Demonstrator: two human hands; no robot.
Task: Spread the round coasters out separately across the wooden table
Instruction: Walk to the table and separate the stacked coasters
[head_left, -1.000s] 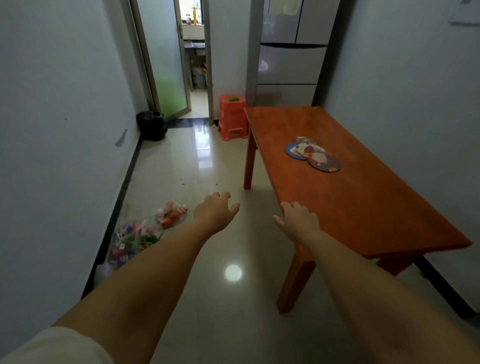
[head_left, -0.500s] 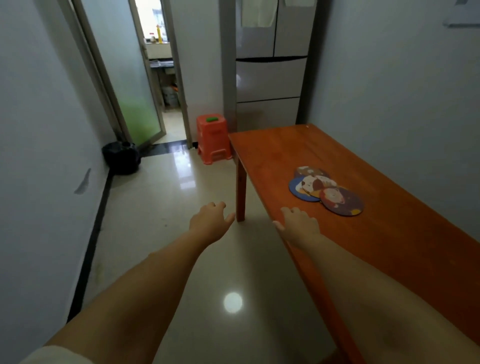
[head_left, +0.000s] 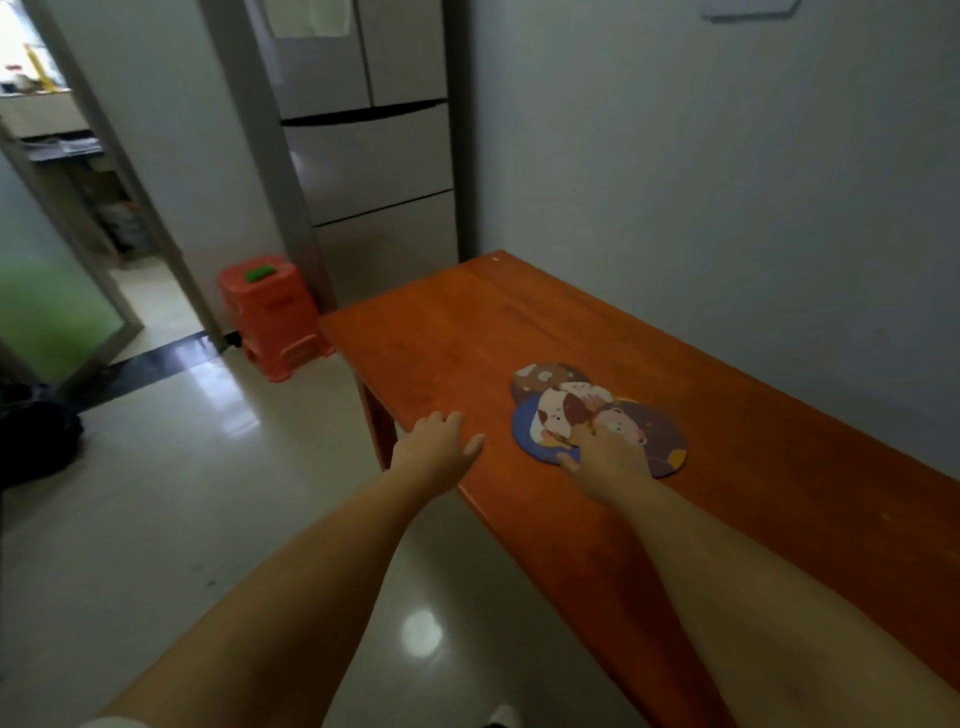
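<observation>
Coasters (head_left: 587, 410) lie in one overlapping cluster on the wooden table (head_left: 727, 441), and we take that cluster as our landmark. Our right hand (head_left: 608, 457) is already at its near edge, fingers loosely spread over the blue coaster (head_left: 524, 428) and the dark one beside it; whether they press down yet, we cannot quite tell. Our left hand (head_left: 436, 444) hovers open to the left of the cluster, near the table's edge, holding nothing. So the right hand is nearer, and the pile lies just beyond its fingertips.

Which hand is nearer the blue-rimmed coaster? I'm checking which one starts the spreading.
Right. The right hand rests over the blue-rimmed coaster; the left hand is flat on bare wood beside it.
</observation>
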